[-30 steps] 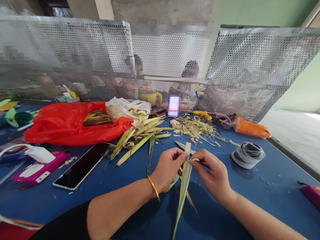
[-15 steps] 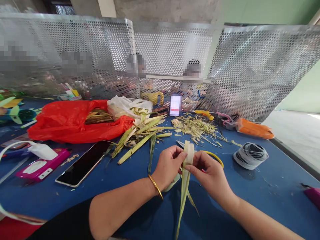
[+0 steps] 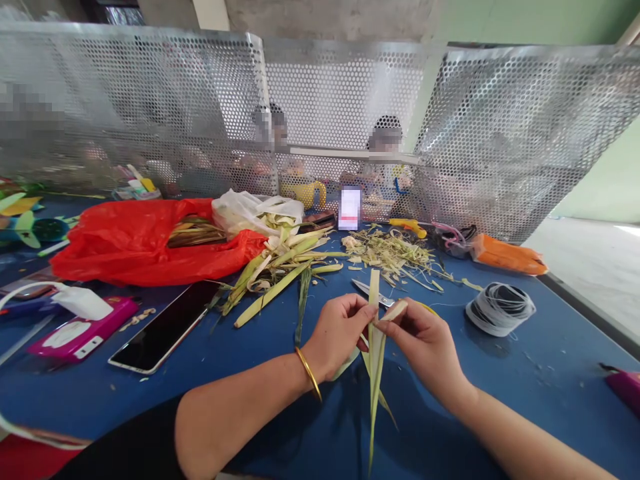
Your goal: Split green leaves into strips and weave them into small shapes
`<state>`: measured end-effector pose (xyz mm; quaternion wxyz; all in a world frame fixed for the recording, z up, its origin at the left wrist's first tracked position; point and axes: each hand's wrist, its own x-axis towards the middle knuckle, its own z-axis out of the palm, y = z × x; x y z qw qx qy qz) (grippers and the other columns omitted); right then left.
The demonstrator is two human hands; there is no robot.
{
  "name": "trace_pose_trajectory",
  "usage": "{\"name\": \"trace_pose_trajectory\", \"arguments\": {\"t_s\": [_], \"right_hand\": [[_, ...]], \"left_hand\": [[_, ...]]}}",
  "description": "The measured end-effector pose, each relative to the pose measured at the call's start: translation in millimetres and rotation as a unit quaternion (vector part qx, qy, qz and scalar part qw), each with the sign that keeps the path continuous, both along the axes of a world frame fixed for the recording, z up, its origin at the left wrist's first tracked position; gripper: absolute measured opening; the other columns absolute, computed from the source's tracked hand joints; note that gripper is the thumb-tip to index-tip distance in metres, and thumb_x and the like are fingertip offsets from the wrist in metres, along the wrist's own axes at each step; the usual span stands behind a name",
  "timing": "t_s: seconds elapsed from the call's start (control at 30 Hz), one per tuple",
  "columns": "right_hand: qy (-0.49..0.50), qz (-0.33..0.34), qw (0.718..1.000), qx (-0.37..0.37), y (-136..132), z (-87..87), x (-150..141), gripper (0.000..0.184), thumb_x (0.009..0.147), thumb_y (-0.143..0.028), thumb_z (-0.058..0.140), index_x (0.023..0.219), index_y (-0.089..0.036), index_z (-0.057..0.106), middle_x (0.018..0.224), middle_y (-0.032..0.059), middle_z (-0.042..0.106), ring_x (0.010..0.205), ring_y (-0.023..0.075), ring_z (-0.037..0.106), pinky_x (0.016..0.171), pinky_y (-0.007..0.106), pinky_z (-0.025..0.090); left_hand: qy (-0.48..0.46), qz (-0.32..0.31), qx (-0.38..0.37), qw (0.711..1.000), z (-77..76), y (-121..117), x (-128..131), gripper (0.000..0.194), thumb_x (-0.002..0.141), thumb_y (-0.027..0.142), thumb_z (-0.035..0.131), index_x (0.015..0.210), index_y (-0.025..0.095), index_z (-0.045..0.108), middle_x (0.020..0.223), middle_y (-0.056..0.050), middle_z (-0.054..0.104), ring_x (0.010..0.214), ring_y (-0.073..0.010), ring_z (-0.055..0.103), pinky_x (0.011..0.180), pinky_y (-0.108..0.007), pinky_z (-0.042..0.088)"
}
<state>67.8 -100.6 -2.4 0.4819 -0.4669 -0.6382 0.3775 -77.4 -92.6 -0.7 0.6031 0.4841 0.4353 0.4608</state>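
My left hand [image 3: 345, 330] pinches a pale green strip of dried husk or leaf [image 3: 374, 290] that stands up above the fingers. Its long tapering ends hang down in front of me. Close beside it, my right hand [image 3: 425, 340] is closed on a second, folded part of the strip [image 3: 397, 310], angled to the upper right. Whether these are one piece or two, I cannot tell. Just behind the fingers lie scissors [image 3: 384, 300] with yellow handles, partly hidden by my right hand.
Left of my hands lie husk strips [image 3: 280, 280], a red plastic bag [image 3: 120, 247] and a phone [image 3: 165, 327]. Behind are trimmings [image 3: 395, 257] and a small upright phone [image 3: 349, 208]. A spool of white thread [image 3: 500, 309] sits right. A perforated metal screen [image 3: 345, 93] separates me from people opposite.
The looped top of the strip has come apart: one part now stands upright at my left fingers, the other is bent rightward in my right hand. More of the scissors shows.
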Motion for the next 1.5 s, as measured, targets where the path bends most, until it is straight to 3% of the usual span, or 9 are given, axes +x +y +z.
{"name": "trace_pose_trajectory", "arguments": {"t_s": [0.1,0.27,0.47,0.6,0.87,1.0,1.2,1.4,1.5], "right_hand": [[-0.014,0.014,1.0,0.008,-1.1,-1.2,-0.7,0.021,0.076,-0.034,0.068,0.068,-0.019,0.056,0.065,-0.0014,0.055,0.061,0.0131,0.049,0.056,0.025,0.041],[0.014,0.058,0.996,-0.068,0.9,-3.6,-4.1,0.024,0.073,-0.036,0.07,0.07,-0.018,0.054,0.06,-0.0047,0.048,0.055,0.0102,0.042,0.051,0.023,0.037],[-0.028,0.034,0.999,0.002,-4.2,-0.9,-4.1,0.017,0.077,-0.03,0.066,0.07,-0.018,0.057,0.063,-0.0028,0.052,0.058,0.0107,0.046,0.055,0.024,0.039],[-0.003,0.057,0.997,-0.05,-4.2,-3.3,-5.6,0.021,0.073,-0.034,0.071,0.074,-0.019,0.056,0.062,-0.0033,0.054,0.057,0.0108,0.048,0.052,0.023,0.039],[0.029,0.023,0.996,-0.079,1.7,-0.7,-4.1,0.029,0.074,-0.042,0.07,0.068,-0.018,0.056,0.06,-0.0033,0.052,0.055,0.0101,0.044,0.051,0.022,0.036],[0.015,0.02,0.998,-0.06,2.1,-0.1,-2.8,0.029,0.074,-0.041,0.069,0.066,-0.018,0.055,0.059,-0.0034,0.05,0.055,0.0106,0.043,0.05,0.023,0.035],[-0.027,0.017,0.998,0.046,-3.6,3.5,-3.0,0.019,0.079,-0.033,0.064,0.069,-0.019,0.057,0.062,-0.002,0.054,0.056,0.0109,0.047,0.053,0.023,0.04],[-0.032,0.05,0.998,-0.015,-4.8,-1.2,-6.6,0.023,0.078,-0.035,0.065,0.068,-0.019,0.053,0.06,-0.0036,0.051,0.054,0.0102,0.046,0.049,0.021,0.04],[-0.039,0.051,0.998,0.006,-5.2,-2.1,-5.7,0.022,0.083,-0.033,0.061,0.068,-0.019,0.053,0.062,-0.0025,0.053,0.057,0.011,0.048,0.053,0.022,0.041]], "left_hand": [[0.013,0.01,0.002,1.0,-1.7,1.2,-0.8,0.025,0.077,0.039,0.061,0.068,0.016,0.056,0.057,0.004,0.052,0.049,-0.0084,0.048,0.043,-0.019,0.043],[0.049,0.032,0.042,0.997,-5.0,3.7,-2.9,0.024,0.078,0.039,0.059,0.069,0.016,0.057,0.059,0.003,0.054,0.05,-0.0101,0.051,0.043,-0.02,0.045],[0.052,0.042,0.024,0.997,-6.2,5.6,-2.8,0.022,0.078,0.036,0.058,0.068,0.016,0.055,0.055,0.004,0.052,0.046,-0.0096,0.049,0.041,-0.02,0.044],[0.049,0.061,0.028,0.997,-4.5,6.3,-3.2,0.02,0.078,0.033,0.056,0.067,0.017,0.054,0.056,0.003,0.053,0.046,-0.0093,0.049,0.04,-0.02,0.043],[0.003,0.006,0.008,1.0,-1.2,2.0,-0.2,0.02,0.077,0.033,0.059,0.068,0.016,0.054,0.057,0.003,0.053,0.048,-0.0091,0.051,0.041,-0.019,0.045],[0.005,0.009,0.007,1.0,-2.0,1.9,0.6,0.02,0.077,0.032,0.059,0.066,0.017,0.052,0.055,0.004,0.052,0.047,-0.0085,0.051,0.041,-0.018,0.045],[0.013,0.031,-0.002,0.999,-2.9,3.2,-0.2,0.021,0.078,0.034,0.058,0.066,0.017,0.051,0.051,0.005,0.05,0.044,-0.0083,0.048,0.04,-0.019,0.043],[0.049,0.057,0.045,0.996,-6.2,4.7,-2.7,0.019,0.078,0.032,0.057,0.066,0.017,0.052,0.056,0.004,0.052,0.045,-0.0086,0.049,0.041,-0.02,0.044],[0.053,0.058,0.039,0.996,-5.9,6.0,-3.2,0.023,0.078,0.036,0.059,0.067,0.017,0.052,0.052,0.004,0.052,0.044,-0.0087,0.048,0.04,-0.019,0.043]]}}
